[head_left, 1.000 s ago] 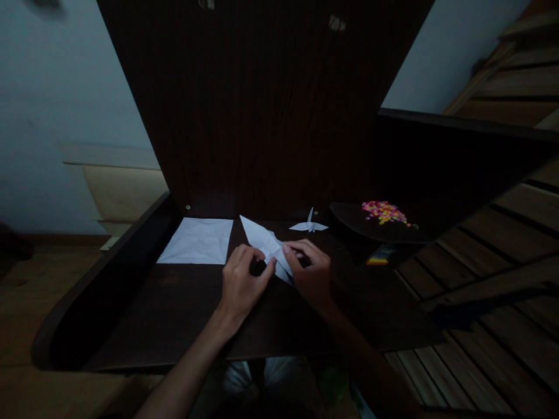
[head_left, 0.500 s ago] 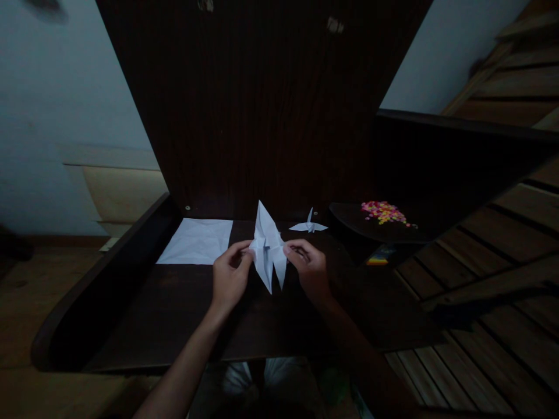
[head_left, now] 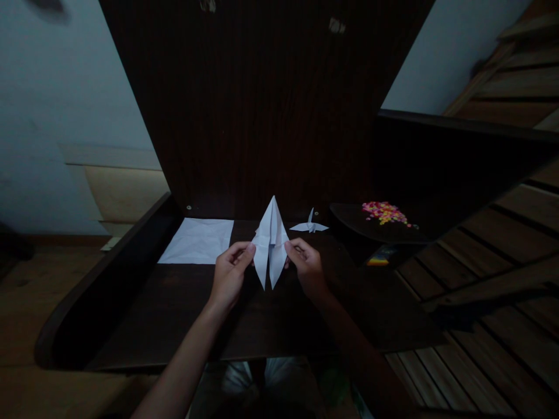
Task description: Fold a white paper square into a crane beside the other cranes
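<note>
A white folded paper [head_left: 262,240] is held up over the dark desk, its single point away from me and two narrow points towards me with a slit between them. My left hand [head_left: 231,267] pinches its left edge between thumb and fingers. On the opposite edge, my right hand [head_left: 308,265] pinches it the same way. Behind my right hand stands a small white origami crane [head_left: 310,226] with its wings spread. A flat, creased white sheet of paper [head_left: 196,241] lies to the left of my left hand.
Small pink, yellow and orange pieces [head_left: 386,213] are heaped on a raised dark shelf [head_left: 349,218] at the right. The desk [head_left: 174,326] has a raised rim on its left side and a tall dark panel [head_left: 262,116] at the back. Wooden slats [head_left: 502,308] stand at the right.
Both hands have turned the folded paper so that its far point has swung right and its faces lie more evenly. The crane and the flat sheet stay where they were.
</note>
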Available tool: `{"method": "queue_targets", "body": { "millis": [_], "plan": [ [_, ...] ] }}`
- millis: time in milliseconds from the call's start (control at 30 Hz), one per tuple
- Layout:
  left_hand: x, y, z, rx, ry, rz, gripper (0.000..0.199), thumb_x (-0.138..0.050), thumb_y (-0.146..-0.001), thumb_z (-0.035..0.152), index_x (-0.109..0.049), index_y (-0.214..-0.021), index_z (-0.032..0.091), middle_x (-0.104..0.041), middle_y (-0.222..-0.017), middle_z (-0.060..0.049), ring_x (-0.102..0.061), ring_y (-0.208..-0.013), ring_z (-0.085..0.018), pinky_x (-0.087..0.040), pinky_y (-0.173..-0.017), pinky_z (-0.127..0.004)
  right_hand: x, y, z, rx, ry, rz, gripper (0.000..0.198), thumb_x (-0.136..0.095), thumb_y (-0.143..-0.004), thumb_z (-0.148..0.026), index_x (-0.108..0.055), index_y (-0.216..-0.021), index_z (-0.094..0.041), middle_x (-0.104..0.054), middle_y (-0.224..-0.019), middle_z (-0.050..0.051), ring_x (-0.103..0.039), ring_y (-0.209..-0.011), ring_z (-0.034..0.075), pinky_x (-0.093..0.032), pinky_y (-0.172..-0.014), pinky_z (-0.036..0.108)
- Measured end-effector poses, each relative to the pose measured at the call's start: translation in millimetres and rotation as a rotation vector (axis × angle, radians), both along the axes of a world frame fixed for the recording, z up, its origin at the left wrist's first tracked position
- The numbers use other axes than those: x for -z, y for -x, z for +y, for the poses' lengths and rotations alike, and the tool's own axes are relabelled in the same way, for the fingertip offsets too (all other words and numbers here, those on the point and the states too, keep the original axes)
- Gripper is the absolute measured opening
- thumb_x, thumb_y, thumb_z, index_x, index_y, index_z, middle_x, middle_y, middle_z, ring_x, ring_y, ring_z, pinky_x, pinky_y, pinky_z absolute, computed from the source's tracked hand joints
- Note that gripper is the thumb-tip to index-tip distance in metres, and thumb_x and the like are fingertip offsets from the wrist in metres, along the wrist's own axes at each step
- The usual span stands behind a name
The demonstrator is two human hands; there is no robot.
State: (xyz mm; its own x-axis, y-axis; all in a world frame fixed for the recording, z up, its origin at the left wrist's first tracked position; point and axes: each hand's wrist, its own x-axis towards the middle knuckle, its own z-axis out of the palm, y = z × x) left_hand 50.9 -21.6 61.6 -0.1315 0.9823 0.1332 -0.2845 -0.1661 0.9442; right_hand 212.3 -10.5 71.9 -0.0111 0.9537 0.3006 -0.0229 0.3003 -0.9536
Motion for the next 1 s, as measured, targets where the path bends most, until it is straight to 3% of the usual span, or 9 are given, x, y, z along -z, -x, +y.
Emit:
{"method": "queue_targets", "body": {
  "millis": [200,300,400,500,600,767,1000],
  "plan": [
    [-1.5,-3,0,0.136,0.079,-0.265,0.022,-0.073,-0.072,0.034,-0.066,-0.079,0.014,-0.063,-0.071,-0.001,-0.059,-0.064,-0.013,-0.047,-0.065,-0.024,5,2,2,-0.143,0.135,0.191,0.024,-0.059,-0.081,-0.039,-0.057,-0.067,-0.019,-0.049,-0.057,-0.003,-0.046,-0.052,0.011,-0.039,-0.048,0.023],
    [0.0,-2,0,0.146,0.05,-0.284,0.021,-0.073,-0.072,0.033,-0.066,-0.079,0.015,-0.062,-0.07,0.0,-0.058,-0.064,-0.011,-0.046,-0.065,-0.023,4,3,3,-0.134,0.112,0.21,0.021,-0.062,-0.078,-0.035,-0.058,-0.066,-0.019,-0.051,-0.063,-0.002,-0.048,-0.058,0.011,-0.04,-0.054,0.022],
    [2.7,0,0,0.116,-0.053,-0.2,0.017,-0.073,-0.074,0.031,-0.067,-0.079,0.016,-0.066,-0.092,-0.004,-0.061,-0.083,-0.015,-0.047,-0.074,-0.023,5,1,5,-0.144,0.059,0.262,0.016,-0.067,-0.073,-0.032,-0.061,-0.068,-0.018,-0.058,-0.082,0.001,-0.054,-0.076,0.014,-0.043,-0.067,0.024],
    [3.2,4,-1,0.132,-0.149,-0.11,0.012,-0.071,-0.076,0.028,-0.068,-0.076,0.016,-0.058,-0.124,-0.009,-0.058,-0.107,-0.022,-0.047,-0.086,-0.029,8,-6,7,-0.246,0.051,0.315,0.019,-0.073,-0.067,-0.032,-0.06,-0.068,-0.019,-0.062,-0.101,0.005,-0.057,-0.093,0.021,-0.044,-0.077,0.03],
    [1.3,8,-3,0.195,-0.222,-0.051,0.008,-0.07,-0.077,0.024,-0.068,-0.077,0.016,-0.05,-0.136,-0.011,-0.056,-0.115,-0.027,-0.046,-0.093,-0.038,9,-14,9,-0.332,-0.008,0.271,0.021,-0.078,-0.064,-0.029,-0.059,-0.067,-0.019,-0.063,-0.107,0.007,-0.057,-0.101,0.023,-0.044,-0.085,0.035],
    [-2.2,14,-6,0.32,-0.34,-0.022,0.005,-0.068,-0.078,0.02,-0.07,-0.081,0.016,-0.052,-0.134,-0.013,-0.055,-0.118,-0.029,-0.044,-0.097,-0.046,5,-23,8,-0.352,-0.121,0.126,0.022,-0.08,-0.064,-0.028,-0.06,-0.064,-0.019,-0.063,-0.105,0.008,-0.059,-0.099,0.024,-0.044,-0.087,0.039],
    [-4.2,19,-9,0.465,-0.327,-0.057,0.026,-0.075,-0.07,0.019,-0.066,-0.094,0.016,-0.052,-0.134,-0.016,-0.05,-0.122,-0.032,-0.038,-0.102,-0.045,4,-27,2,-0.285,-0.335,-0.099,0.013,-0.076,-0.071,-0.028,-0.065,-0.069,-0.021,-0.064,-0.102,0.008,-0.061,-0.094,0.023,-0.047,-0.082,0.038]
  ]
}}
